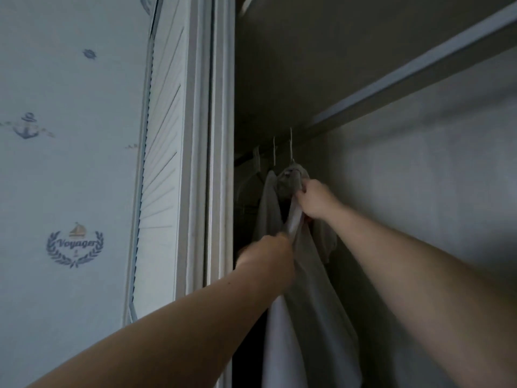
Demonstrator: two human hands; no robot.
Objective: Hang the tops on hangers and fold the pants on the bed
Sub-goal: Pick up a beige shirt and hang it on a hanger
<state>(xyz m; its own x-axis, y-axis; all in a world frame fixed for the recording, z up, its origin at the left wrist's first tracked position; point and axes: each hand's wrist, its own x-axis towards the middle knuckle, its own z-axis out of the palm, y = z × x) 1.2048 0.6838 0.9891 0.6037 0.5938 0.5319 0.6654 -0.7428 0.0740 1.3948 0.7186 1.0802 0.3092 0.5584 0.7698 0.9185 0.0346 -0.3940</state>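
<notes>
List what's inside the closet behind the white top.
A second pale garment hangs left of it, with hanger hooks above. The left hand and right hand grip the white top. Deeper in is dark, and the top covers the rest.

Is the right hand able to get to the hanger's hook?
Probably yes. The right hand grips the top at its collar, just below the hook, and nothing seems to block the way up.

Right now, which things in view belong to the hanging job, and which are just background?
In the job: pale top, its hanger, left grip, right grip (both holding it).
Just there: hung garment beside it, louvered door, nautical wallpaper, shelf.
</notes>
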